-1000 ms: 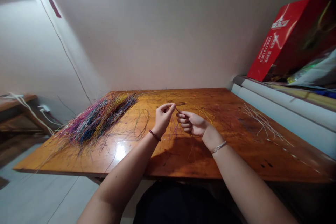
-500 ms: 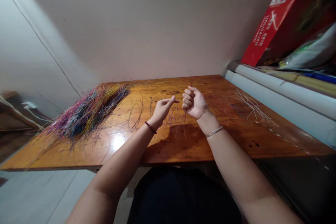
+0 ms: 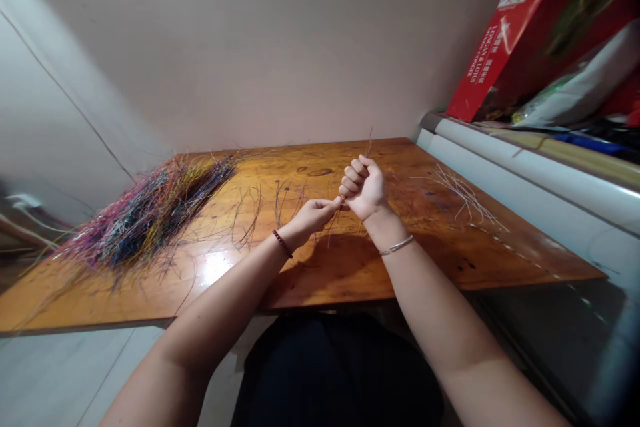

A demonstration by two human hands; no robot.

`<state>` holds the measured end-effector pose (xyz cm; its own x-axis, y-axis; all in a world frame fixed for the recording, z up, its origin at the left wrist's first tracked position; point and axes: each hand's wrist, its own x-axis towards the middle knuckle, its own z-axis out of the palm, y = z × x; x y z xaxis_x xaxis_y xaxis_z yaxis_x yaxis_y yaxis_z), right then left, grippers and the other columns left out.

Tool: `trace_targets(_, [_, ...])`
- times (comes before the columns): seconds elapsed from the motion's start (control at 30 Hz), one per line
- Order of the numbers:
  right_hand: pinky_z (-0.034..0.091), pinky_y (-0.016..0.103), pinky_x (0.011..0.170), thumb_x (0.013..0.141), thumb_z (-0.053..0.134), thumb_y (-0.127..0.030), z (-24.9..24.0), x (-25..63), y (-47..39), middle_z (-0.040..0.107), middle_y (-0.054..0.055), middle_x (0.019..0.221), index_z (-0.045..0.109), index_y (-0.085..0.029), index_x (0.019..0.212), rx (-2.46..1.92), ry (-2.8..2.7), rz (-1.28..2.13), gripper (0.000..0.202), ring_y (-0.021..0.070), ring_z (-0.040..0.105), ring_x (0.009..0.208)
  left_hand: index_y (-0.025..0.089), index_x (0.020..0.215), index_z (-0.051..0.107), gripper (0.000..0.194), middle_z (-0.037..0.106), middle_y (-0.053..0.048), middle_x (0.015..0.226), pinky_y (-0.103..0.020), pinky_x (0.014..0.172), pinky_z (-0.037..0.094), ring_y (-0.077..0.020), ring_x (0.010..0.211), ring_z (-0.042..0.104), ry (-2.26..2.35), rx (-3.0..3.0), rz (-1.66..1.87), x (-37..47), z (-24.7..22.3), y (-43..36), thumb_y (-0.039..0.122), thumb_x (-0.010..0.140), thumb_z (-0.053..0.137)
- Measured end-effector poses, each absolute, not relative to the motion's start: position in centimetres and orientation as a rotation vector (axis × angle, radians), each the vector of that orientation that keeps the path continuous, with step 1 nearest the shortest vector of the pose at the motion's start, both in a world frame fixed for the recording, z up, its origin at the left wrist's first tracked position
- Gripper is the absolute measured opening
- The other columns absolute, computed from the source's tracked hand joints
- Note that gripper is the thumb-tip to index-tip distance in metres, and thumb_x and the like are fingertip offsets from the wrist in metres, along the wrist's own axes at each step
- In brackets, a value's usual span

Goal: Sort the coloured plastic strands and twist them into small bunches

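Note:
My right hand [image 3: 363,187] is closed in a fist around a few thin wires [image 3: 369,141], whose ends stick out above it and hang below. Just under that fist, my left hand [image 3: 317,215] pinches the lower part of the same wires with thumb and fingertips. The two hands touch or nearly touch over the middle of the wooden table [image 3: 330,287]. Small groups of loose thin wires [image 3: 247,213] lie on the tabletop to the left of my hands.
A large heap of multicoloured wires [image 3: 150,213] covers the table's left side. Pale wires [image 3: 467,197] lie at the right. Beyond the right edge are long white rolls [image 3: 525,200] and a red box [image 3: 505,33]. A wall stands behind.
My left hand has moved right to the bottom of my right fist and pinches the wires there. The view has shifted slightly, so the table and box appear further left.

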<state>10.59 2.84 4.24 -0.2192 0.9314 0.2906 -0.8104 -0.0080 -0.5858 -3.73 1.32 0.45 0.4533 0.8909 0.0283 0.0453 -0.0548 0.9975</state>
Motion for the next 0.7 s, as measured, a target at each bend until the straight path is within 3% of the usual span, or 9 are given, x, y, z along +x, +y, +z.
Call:
trace_targets(0.33, [0.013, 0.021, 0.035, 0.086, 0.046, -0.031, 4.48, 10.56, 2.80, 0.011, -0.007, 0.048, 0.010, -0.021, 0.060, -0.277, -0.809, 1.579, 0.046, 0.0065, 0.006, 0.039, 0.012, 0.087, 0.071, 0.053, 0.027, 0.006, 0.053, -0.023, 0.041, 0.009, -0.0042, 0.043, 0.016, 0.808, 1.437, 0.844, -3.79, 1.05, 0.83, 0.061, 0.072, 0.058])
trace_targets(0.53, [0.017, 0.020, 0.035, 0.085, 0.049, -0.038, 4.74, 10.39, 2.56, 0.014, -0.008, 0.048, 0.013, -0.020, 0.058, -0.432, -0.922, 1.563, 0.049, 0.0063, 0.009, 0.039, 0.014, 0.079, 0.067, 0.044, 0.028, 0.006, 0.052, -0.022, 0.042, 0.012, -0.0040, 0.044, 0.020, 0.889, 1.551, 0.808, -3.96, 0.78, 1.18, 0.057, 0.069, 0.064])
trace_targets(0.7, [0.035, 0.019, 0.044, 0.084, 0.052, -0.053, 4.28, 10.72, 3.49, 0.033, -0.005, 0.053, 0.030, -0.020, 0.058, -0.565, -0.969, 1.325, 0.047, 0.0060, 0.034, 0.044, 0.014, 0.083, 0.067, 0.044, 0.034, 0.006, 0.053, -0.022, 0.043, 0.013, -0.0038, 0.044, 0.022, 0.945, 1.530, 0.909, -4.29, 0.96, 1.57, 0.056, 0.070, 0.064])
